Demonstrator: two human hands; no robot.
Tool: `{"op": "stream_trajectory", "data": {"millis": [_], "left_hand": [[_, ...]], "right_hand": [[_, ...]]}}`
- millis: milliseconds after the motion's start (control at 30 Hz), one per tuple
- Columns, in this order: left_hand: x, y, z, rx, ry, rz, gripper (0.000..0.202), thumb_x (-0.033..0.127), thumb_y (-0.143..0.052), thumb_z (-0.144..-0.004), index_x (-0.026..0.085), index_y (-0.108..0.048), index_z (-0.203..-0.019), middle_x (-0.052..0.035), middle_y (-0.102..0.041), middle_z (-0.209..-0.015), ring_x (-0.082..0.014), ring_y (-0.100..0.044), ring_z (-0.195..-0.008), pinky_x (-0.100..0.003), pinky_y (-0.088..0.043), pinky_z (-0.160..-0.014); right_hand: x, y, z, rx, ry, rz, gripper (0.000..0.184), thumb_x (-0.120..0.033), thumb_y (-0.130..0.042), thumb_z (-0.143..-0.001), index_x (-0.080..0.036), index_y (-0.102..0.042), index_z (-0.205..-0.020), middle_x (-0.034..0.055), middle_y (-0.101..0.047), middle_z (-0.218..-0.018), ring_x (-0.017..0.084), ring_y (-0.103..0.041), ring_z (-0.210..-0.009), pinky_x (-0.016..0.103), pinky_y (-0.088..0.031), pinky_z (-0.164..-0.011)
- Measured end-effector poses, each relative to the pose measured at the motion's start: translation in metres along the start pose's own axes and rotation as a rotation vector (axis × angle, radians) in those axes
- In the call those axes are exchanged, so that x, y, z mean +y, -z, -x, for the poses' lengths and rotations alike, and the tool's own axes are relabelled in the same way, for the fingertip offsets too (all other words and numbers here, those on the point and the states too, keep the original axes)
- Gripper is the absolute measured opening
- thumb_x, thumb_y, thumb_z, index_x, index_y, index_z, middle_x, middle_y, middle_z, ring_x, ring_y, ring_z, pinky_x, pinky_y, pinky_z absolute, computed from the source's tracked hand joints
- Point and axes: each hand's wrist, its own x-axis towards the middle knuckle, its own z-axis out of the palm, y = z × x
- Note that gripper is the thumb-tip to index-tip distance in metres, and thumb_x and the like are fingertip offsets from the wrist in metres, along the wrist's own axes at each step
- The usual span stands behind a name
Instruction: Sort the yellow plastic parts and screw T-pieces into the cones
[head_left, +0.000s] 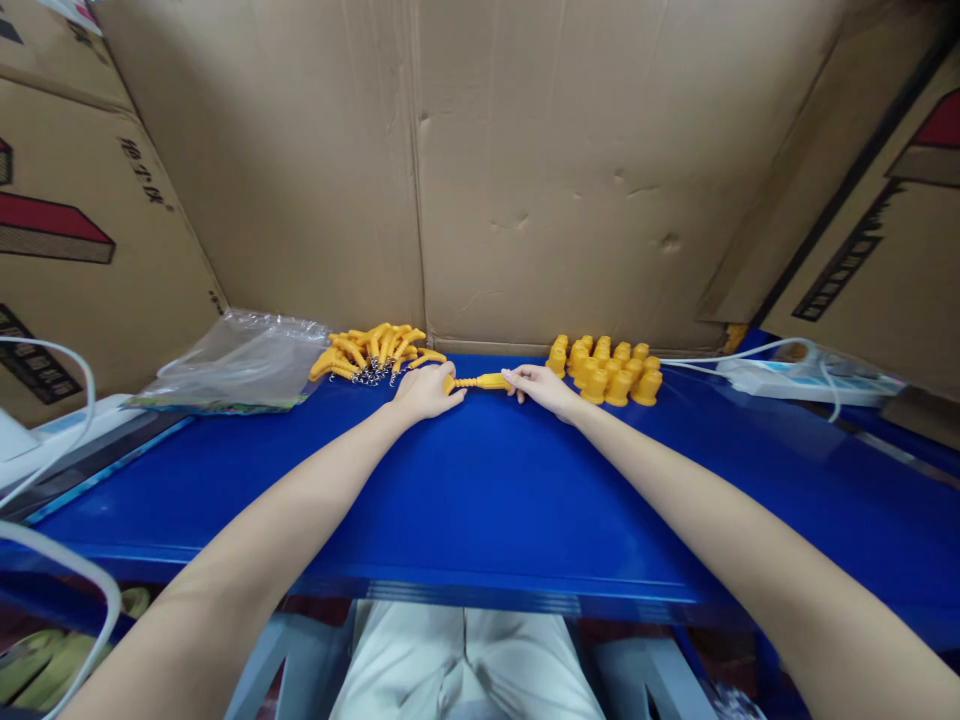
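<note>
My left hand (427, 391) is closed around one end of a yellow plastic piece with a ribbed, spiral-looking neck (491, 381). At its other end, the fingers of my right hand (541, 388) pinch the smooth, thicker part. The piece is held level just above or on the blue table; which of the two I cannot tell. To the left of my left hand is a pile of yellow curved parts (379, 345) with small metal hooks or chains. Beside my right hand, several yellow bell-shaped cups (619, 385) stand upright in a group.
Cardboard (570, 170) walls in the back and both sides of the blue table (480, 500). Clear plastic bags (240, 355) lie at the left. A white power strip (810, 382) with cables sits at the right; another white cable (90, 400) loops at the left edge.
</note>
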Motion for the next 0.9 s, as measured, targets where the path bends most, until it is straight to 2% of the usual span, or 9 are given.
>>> {"op": "stream_trajectory", "data": {"millis": [133, 367, 600, 900], "left_hand": [[-0.0010, -0.0018, -0.0012, 0.005, 0.013, 0.002, 0.037, 0.051, -0.052, -0.084, 0.022, -0.060, -0.107, -0.0076, -0.070, -0.104, -0.0271, -0.065, -0.099, -0.034, -0.050, -0.081], [-0.0014, -0.0026, -0.0019, -0.004, 0.049, 0.054, 0.035, 0.049, -0.053, -0.083, 0.023, -0.061, -0.105, -0.0064, -0.071, -0.103, -0.0271, -0.066, -0.099, -0.035, -0.050, -0.081], [-0.0024, -0.0028, -0.0019, 0.011, 0.032, 0.034, 0.034, 0.048, -0.052, -0.083, 0.023, -0.061, -0.105, -0.0066, -0.070, -0.104, -0.0272, -0.065, -0.100, -0.035, -0.050, -0.082], [-0.0029, -0.0030, -0.0015, 0.020, 0.013, 0.009, 0.035, 0.047, -0.051, -0.085, 0.023, -0.060, -0.107, -0.0077, -0.070, -0.105, -0.0275, -0.065, -0.101, -0.035, -0.050, -0.083]], "right_hand": [[-0.0022, -0.0004, 0.0009, 0.006, -0.005, 0.006, 0.041, -0.057, -0.064, -0.079, -0.016, -0.060, -0.071, 0.0006, -0.064, -0.066, 0.008, -0.049, -0.052, 0.026, -0.043, -0.064], [0.0023, -0.0003, -0.0015, -0.020, -0.021, -0.134, 0.031, -0.038, -0.075, -0.075, -0.016, -0.064, -0.094, 0.0010, -0.067, -0.071, 0.008, -0.050, -0.051, 0.024, -0.044, -0.056], [0.0053, -0.0019, -0.0029, 0.006, -0.024, -0.128, 0.027, -0.036, -0.075, -0.077, -0.016, -0.066, -0.093, 0.0026, -0.069, -0.070, 0.007, -0.051, -0.050, 0.022, -0.046, -0.052], [0.0032, -0.0017, -0.0019, 0.020, -0.027, -0.082, 0.022, -0.033, -0.072, -0.080, -0.014, -0.068, -0.090, 0.0036, -0.070, -0.072, 0.006, -0.050, -0.050, 0.021, -0.047, -0.054]]}}
